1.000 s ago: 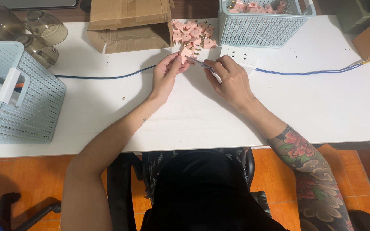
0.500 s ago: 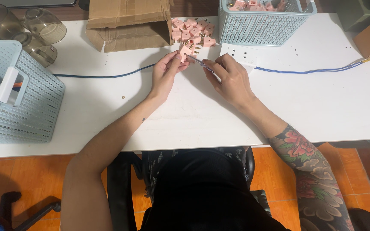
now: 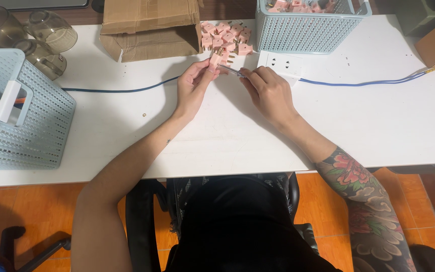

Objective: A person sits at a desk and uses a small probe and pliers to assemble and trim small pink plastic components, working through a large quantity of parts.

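My left hand pinches a small pink plug above the white table. In my right hand is a thin screwdriver whose tip points at that plug. Just beyond my fingers lies a pile of several more pink plugs. A white power strip sits right behind my right hand, with a blue cable running off to the right.
A light blue basket with pink plugs stands at the back right. Another light blue basket stands at the left. A cardboard box and glass jars are at the back left. A dark blue cable crosses the table.
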